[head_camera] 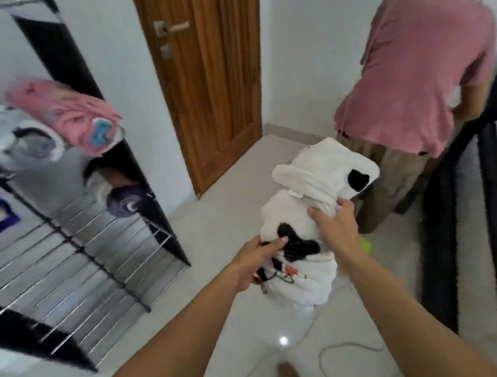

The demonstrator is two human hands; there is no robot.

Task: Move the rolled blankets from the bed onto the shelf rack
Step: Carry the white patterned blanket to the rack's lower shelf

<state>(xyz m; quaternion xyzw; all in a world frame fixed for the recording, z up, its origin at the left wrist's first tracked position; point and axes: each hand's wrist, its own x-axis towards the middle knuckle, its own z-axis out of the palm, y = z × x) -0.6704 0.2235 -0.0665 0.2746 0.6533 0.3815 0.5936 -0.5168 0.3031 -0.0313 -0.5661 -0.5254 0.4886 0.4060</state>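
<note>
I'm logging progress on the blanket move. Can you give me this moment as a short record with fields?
held item: white-and-black rolled blanket, carried above the floor
left hand: grips its lower end
right hand: grips its middle
shelf rack: to the left
already on rack: pink blanket, grey-white blanket
bystander: person in pink shirt, bent over

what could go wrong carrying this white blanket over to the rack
The white blanket is held only at its middle by the left hand and right hand, so the roll may loosen and sag. A white cable lies looped on the floor near the feet, a possible trip hazard. The pink blanket overhangs the rack edge and could be knocked off.
</note>
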